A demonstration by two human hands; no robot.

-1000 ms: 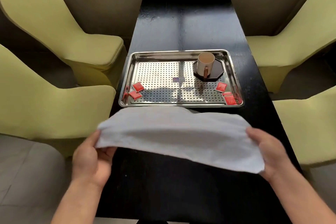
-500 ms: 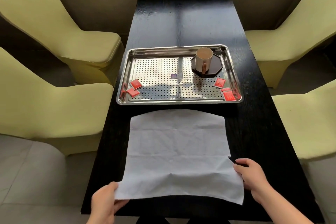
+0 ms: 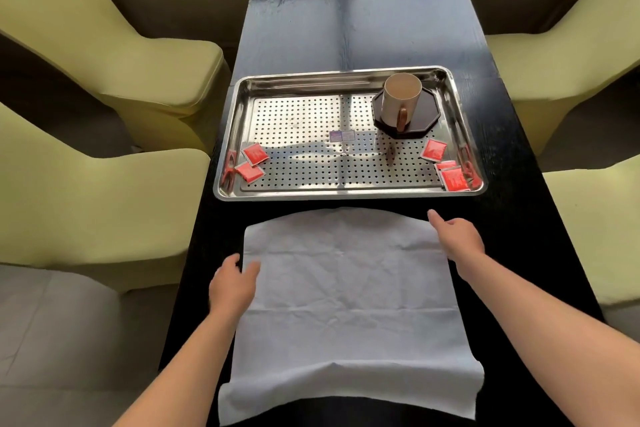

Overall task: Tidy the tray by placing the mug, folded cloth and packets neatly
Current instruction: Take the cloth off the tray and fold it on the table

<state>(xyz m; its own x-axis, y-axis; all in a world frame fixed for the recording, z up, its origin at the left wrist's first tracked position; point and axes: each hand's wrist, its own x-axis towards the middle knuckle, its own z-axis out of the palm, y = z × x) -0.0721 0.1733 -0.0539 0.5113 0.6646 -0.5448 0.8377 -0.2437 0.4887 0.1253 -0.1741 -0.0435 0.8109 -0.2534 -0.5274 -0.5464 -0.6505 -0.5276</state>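
A pale grey cloth point(image 3: 346, 302) lies spread flat on the black table point(image 3: 349, 24), its near edge hanging over the table's front. My left hand point(image 3: 232, 284) rests at the cloth's left edge, fingers apart. My right hand point(image 3: 455, 236) sits on the far right corner, fingers loose. Beyond the cloth stands a perforated steel tray point(image 3: 298, 80). A beige mug point(image 3: 400, 100) stands on a dark octagonal coaster point(image 3: 429, 111) in its far right corner. Two red packets point(image 3: 254, 153) lie at the tray's left, and more red packets point(image 3: 453, 178) at its right.
Yellow-green covered chairs flank the table: two on the left point(image 3: 104, 184) and two on the right point(image 3: 571, 55). A small label point(image 3: 342, 136) sits in the tray's middle. The far half of the table is bare.
The cloth went from being held in the air to lying flat on the table. Both hands let go of its near corners and moved forward to its far part.
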